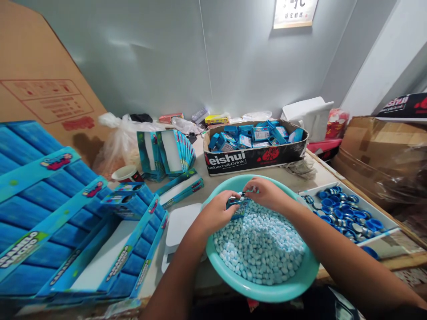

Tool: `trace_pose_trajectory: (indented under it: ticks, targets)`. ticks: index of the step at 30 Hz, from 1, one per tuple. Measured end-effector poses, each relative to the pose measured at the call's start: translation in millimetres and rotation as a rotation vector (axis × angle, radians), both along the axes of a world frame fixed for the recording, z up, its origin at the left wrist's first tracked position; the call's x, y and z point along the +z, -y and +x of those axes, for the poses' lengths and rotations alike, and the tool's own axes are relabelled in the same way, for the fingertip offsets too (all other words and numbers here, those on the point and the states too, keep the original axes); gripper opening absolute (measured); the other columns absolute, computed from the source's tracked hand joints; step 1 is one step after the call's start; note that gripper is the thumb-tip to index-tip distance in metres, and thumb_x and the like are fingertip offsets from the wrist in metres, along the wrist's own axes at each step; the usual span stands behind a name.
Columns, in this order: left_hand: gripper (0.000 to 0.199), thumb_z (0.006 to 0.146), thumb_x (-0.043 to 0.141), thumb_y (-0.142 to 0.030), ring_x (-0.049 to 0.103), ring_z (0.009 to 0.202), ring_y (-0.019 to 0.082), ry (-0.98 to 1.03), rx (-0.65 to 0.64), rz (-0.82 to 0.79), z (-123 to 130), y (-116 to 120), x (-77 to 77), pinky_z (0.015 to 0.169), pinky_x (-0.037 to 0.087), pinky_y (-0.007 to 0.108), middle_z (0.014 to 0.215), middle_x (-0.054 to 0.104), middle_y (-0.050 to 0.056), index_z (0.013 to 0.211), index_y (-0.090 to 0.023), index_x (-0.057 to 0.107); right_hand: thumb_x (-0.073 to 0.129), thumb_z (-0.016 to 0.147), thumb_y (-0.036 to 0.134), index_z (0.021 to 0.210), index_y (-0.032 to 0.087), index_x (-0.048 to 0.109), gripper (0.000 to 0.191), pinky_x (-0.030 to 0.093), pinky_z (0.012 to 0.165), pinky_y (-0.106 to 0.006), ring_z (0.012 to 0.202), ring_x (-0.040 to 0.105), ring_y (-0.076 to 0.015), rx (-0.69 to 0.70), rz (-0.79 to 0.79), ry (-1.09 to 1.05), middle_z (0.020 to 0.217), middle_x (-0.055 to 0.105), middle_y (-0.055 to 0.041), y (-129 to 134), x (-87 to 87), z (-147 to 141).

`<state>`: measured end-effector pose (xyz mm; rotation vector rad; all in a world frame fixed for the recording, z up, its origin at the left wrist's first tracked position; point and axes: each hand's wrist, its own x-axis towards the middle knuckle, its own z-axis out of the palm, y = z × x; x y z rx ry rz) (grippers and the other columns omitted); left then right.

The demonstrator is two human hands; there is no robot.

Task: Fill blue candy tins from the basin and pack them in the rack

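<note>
My left hand (222,210) is closed around a small blue box (238,209), held over the back left part of a turquoise basin (260,293). My right hand (263,192) pinches at the top of that box; what its fingertips hold is too small to make out. Pale blue and white candies (263,246) fill much of the basin below both hands. To the right, a white tray (388,233) holds many blue ring-shaped pieces (353,213). Behind the basin stands a black carton (255,158) full of small blue boxes (262,133).
Blue display boxes (76,213) are stacked at the left. Folded display cartons (173,151) and a paper cup (126,173) stand behind them. A white scale-like object (182,226) lies left of the basin. Brown cardboard boxes (376,155) are at the right.
</note>
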<state>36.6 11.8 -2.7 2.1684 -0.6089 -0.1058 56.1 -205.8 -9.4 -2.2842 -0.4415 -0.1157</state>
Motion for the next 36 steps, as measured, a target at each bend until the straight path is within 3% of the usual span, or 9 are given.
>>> trace_pose_trajectory:
  ticks: [4,6,11,19,25,31,36]
  targets:
    - [0.026,0.09,0.063,-0.038,0.068,0.094,0.027,-0.024,0.075,0.168,-1.7,-1.0,2.7,0.08,0.052,0.039,0.107,0.073,0.004,0.112,-0.025,0.064,0.066,0.088,0.019,0.09,0.02,0.08,0.015,0.046,0.072,-0.031,0.079,0.063,-0.0195,-0.014,-0.077,-0.031,0.087,0.071,-0.0051,-3.1,2.0,-0.8]
    - [0.031,0.09,0.063,-0.04,0.067,0.09,0.026,-0.035,0.1,0.214,-2.7,-1.1,4.7,0.077,0.051,0.038,0.105,0.072,0.004,0.116,-0.024,0.061,0.064,0.087,0.016,0.09,0.02,0.081,0.018,0.046,0.073,-0.03,0.079,0.064,-0.0185,0.001,-0.098,-0.019,0.088,0.073,-0.0049,-3.8,3.4,-1.2]
    - [0.035,0.091,0.061,-0.034,0.067,0.112,0.027,-0.024,0.019,0.128,-1.9,-0.5,4.0,0.095,0.052,0.041,0.128,0.07,0.006,0.125,-0.025,0.063,0.066,0.088,0.018,0.089,0.02,0.08,0.015,0.046,0.071,-0.029,0.079,0.064,-0.0183,-0.017,-0.117,-0.014,0.087,0.072,-0.0048,-4.9,4.4,-1.9]
    - [0.037,0.091,0.062,-0.03,0.063,0.127,0.029,0.035,-0.039,0.085,3.9,-1.0,-5.0,0.111,0.049,0.045,0.133,0.07,0.009,0.127,-0.023,0.066,0.066,0.09,0.021,0.085,0.019,0.079,0.015,0.045,0.07,-0.03,0.078,0.063,-0.0184,-0.011,-0.133,-0.037,0.087,0.068,-0.0053,-8.0,8.2,-5.2]
    - [0.035,0.091,0.063,-0.028,0.063,0.124,0.028,0.062,-0.019,0.065,2.5,-1.5,-4.8,0.109,0.051,0.047,0.13,0.068,0.009,0.125,-0.024,0.064,0.065,0.089,0.016,0.08,0.018,0.08,0.017,0.047,0.074,-0.03,0.078,0.061,-0.0178,0.047,-0.091,0.01,0.088,0.066,-0.0052,-7.8,8.8,-5.4]
    - [0.02,0.088,0.068,-0.027,0.066,0.114,0.027,0.119,-0.023,0.045,4.6,-1.3,-7.1,0.101,0.055,0.044,0.118,0.068,0.009,0.108,-0.022,0.068,0.063,0.087,0.012,0.084,0.018,0.08,0.018,0.048,0.076,-0.03,0.083,0.065,-0.0193,0.042,-0.048,0.024,0.089,0.072,-0.0053,-7.4,8.2,-5.7]
    - [0.024,0.09,0.066,-0.027,0.067,0.112,0.026,0.149,-0.06,0.074,2.9,-1.2,-3.4,0.098,0.055,0.043,0.12,0.067,0.009,0.114,-0.023,0.07,0.067,0.086,0.015,0.087,0.019,0.08,0.014,0.047,0.072,-0.029,0.079,0.065,-0.0186,0.034,0.014,-0.006,0.087,0.077,-0.0037,-9.1,1.5,-3.8]
